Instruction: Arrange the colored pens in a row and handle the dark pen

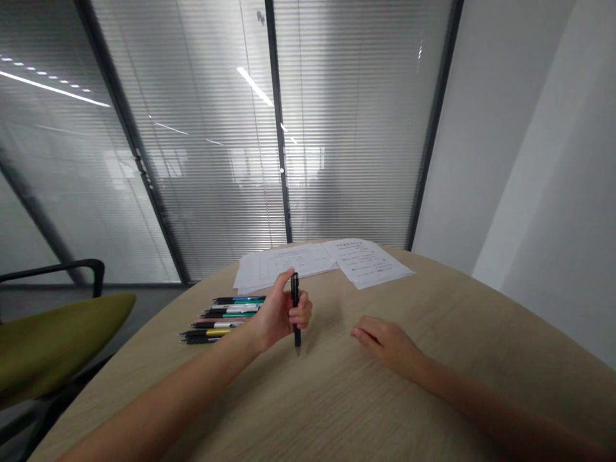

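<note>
Two bare forearms reach in from the near edge of a round, pale wooden tabletop (433,398), with wide bare wood around them. Toward the far edge lie white printed papers (327,260), and near the left edge a row of pens (221,317) lies just beside the left hand (276,317). That hand is curled shut around a black pen (295,314), upright, tip down, just above the wood; the right hand (387,343) rests flat, loosely open, holding nothing.

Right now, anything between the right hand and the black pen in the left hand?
Nothing visible. Bare light wood table separates the right hand from the upright black pen gripped by the left hand.
</note>
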Demonstrator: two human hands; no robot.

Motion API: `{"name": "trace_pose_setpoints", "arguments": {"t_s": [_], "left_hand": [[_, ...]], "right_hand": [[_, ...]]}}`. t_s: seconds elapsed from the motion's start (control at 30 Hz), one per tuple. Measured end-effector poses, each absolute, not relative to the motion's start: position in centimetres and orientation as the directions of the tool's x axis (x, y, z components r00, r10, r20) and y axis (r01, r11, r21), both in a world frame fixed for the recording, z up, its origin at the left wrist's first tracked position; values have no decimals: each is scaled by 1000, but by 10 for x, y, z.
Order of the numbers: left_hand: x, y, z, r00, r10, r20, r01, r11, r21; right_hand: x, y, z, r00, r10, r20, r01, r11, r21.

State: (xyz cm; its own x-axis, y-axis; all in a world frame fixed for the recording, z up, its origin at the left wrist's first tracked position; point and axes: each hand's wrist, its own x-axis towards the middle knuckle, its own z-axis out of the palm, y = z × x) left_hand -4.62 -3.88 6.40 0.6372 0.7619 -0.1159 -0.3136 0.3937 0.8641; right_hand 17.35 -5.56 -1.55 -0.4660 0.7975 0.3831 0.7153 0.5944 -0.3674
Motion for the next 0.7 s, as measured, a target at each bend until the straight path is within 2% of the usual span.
{"name": "trace_pose_setpoints", "arguments": {"t_s": [0.33,0.7], "left_hand": [[-46,-41,71,600,794,-95,-382,389,838],[-46,-39,70,656,742,-138,-320,438,840]], "right_hand": [[174,-54,-17,-478,786,391,724,605,-331],[174,-54,-16,-482,790,379,732,601,-321]]}}
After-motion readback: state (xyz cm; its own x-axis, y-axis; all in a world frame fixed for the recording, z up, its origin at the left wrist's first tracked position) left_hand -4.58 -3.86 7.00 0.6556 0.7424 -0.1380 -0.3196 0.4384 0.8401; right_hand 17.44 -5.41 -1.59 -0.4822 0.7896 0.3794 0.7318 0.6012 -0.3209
